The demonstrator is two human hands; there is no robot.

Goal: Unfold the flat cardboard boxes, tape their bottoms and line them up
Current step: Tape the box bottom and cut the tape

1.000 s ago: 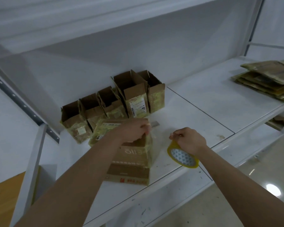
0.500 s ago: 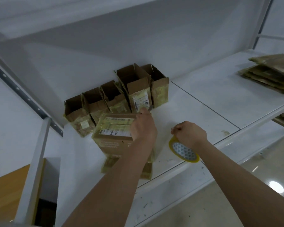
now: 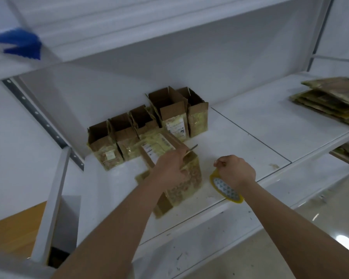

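A cardboard box point(image 3: 186, 183) stands upside down on the white shelf point(image 3: 250, 137), its labelled bottom facing up. My left hand point(image 3: 172, 168) lies on that bottom, fingers curled over its right edge, with a thin metal-looking tool poking out past the fingers. My right hand point(image 3: 235, 171) grips a yellow tape roll point(image 3: 226, 188) just right of the box, thumb and finger pinched at the roll's top. Several opened boxes point(image 3: 149, 125) stand in a row against the back wall behind it.
A stack of flat cardboard boxes point(image 3: 330, 98) lies at the far right of the shelf. A grey upright post point(image 3: 50, 202) stands at the left. An upper shelf point(image 3: 129, 37) hangs overhead, with a blurred blue object point(image 3: 22, 44) at top left. Shiny floor shows below right.
My left hand moved from the far edge of the box bottom back toward the right edge. The box has turned slightly. My right hand has stayed on the tape roll.
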